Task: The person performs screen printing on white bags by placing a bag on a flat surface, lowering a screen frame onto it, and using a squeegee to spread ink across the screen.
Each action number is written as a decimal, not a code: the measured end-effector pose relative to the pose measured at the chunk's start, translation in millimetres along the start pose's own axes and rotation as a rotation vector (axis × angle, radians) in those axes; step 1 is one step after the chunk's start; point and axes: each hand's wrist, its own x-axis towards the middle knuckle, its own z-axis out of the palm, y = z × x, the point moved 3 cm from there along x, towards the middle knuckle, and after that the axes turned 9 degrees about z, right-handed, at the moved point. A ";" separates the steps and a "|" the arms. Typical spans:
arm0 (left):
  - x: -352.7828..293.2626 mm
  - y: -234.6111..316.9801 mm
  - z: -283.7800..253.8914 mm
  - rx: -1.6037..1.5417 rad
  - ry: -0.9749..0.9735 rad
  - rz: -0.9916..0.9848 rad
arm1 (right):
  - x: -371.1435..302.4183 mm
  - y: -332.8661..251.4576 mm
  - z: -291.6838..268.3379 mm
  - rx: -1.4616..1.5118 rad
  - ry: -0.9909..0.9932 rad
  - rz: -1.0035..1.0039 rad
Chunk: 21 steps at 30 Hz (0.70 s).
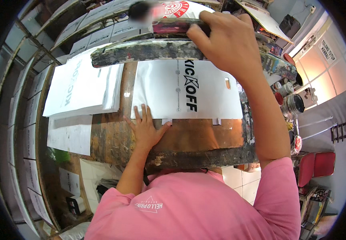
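Pink shirt fabric (197, 208) fills the lower edge of the view, closest to the lens. Beyond it sits a worn, ink-stained wooden printing table (113, 140) with a dark, chipped front rim. Left hand (145, 128): open, fingers spread, palm flat on the table surface, fingertips touching the lower edge of a white plastic bag (161, 92) bearing black lettering. The bag lies flat at the table's centre. Right hand (225, 40): closed around the handle of a squeegee (177, 26), positioned over the paint-encrusted screen frame (141, 52) that crosses the bag's upper edge. A stack of printed white bags (81, 84) lies just beside the bag, to the left. Curved shelving holding white sheets (29, 120) lines the left side. Ink tins (293, 104) and red chairs (317, 166) stand at the right, near a bright window (321, 68).
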 end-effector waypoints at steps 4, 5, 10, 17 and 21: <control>41.9 -0.2 -29.7 -0.442 0.253 -0.001 | 12.3 5.6 -1.1 -0.005 -0.032 -0.017; 58.3 -4.3 -44.4 -0.474 0.421 0.055 | 17.9 6.0 1.7 0.000 -0.021 -0.031; 100.1 -29.0 -96.1 -0.801 0.436 -0.100 | 41.0 17.7 6.8 -0.026 -0.094 -0.052; 80.2 -156.6 -121.9 -1.133 0.505 -0.302 | 27.3 10.3 1.5 0.026 -0.050 0.081; 82.4 -258.6 -131.9 -1.205 0.447 -0.377 | 31.7 6.6 3.7 0.034 -0.012 0.135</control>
